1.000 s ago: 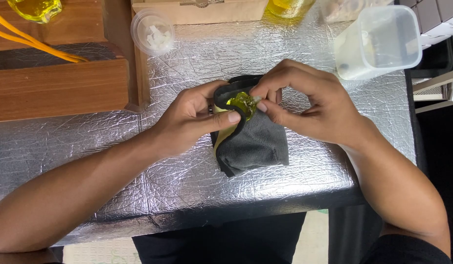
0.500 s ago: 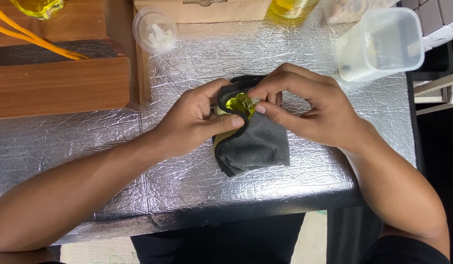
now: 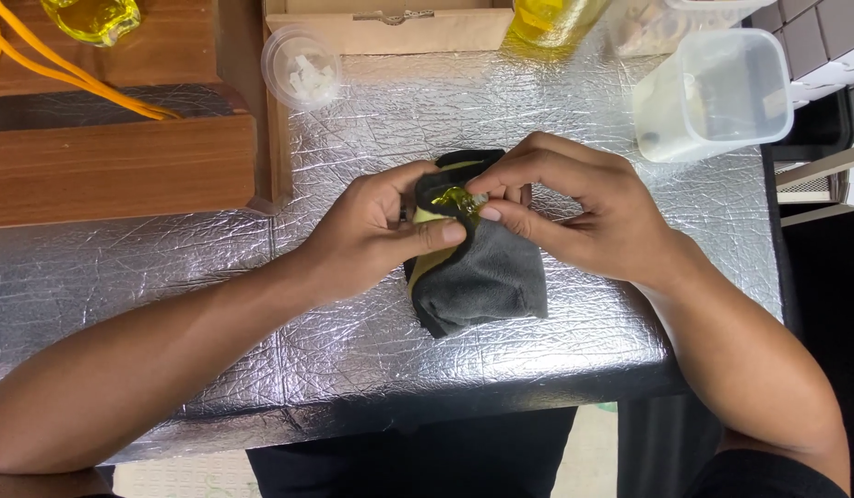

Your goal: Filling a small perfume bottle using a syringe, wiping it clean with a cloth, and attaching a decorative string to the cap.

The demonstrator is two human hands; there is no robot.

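Yellow glossy piece (image 3: 457, 199) sits in the grip: left hand (image 3: 372, 235) thumb pins it against a dark grey cloth (image 3: 487, 272), right hand (image 3: 575, 217) pinches it with fingertips. Best to keep pressure light, cloth folded snug. Below: crinkled foil-covered table (image 3: 215, 295). Beyond the grip: round clear cup (image 3: 302, 69), translucent plastic tub (image 3: 717, 92), wooden box (image 3: 113, 166).

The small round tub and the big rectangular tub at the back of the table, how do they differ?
The small round tub is a shallow circle, while the big rectangular tub is tall and boxy, and far larger. The small round tub stands at the back left beside the wooden block; the big rectangular tub stands at the back right corner. White bits lie in the small round tub; the big rectangular tub looks nearly empty. Both are clear plastic, lidless, on the foil-covered table.
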